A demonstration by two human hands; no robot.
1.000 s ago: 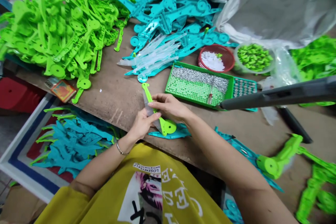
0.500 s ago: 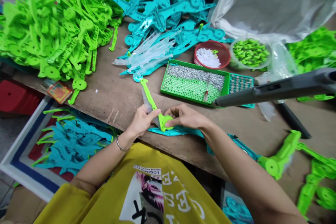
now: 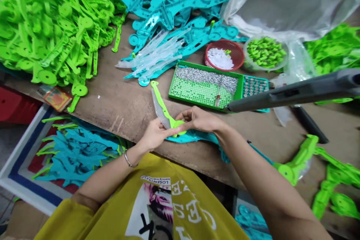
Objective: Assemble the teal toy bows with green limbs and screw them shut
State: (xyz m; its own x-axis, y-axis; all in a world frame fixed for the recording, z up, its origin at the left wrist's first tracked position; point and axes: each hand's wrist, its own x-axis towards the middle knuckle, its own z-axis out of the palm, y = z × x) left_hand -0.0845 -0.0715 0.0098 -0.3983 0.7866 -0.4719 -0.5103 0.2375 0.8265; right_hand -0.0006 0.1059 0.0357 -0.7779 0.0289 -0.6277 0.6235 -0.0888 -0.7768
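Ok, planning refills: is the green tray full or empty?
Partly full: silvery pieces line the far side of the green tray; nearer, its perforated floor shows.

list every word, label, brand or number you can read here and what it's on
"LOSEMYSELF": white strip on the yellow shirt; its smaller print is too tiny to read.
"E", "S": among the shirt's large white letters, no whole word readable.
Black letters on the shirt: unclear.
Orange packet: any print too blurred.

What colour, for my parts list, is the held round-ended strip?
The strip is bright green, best in head view.
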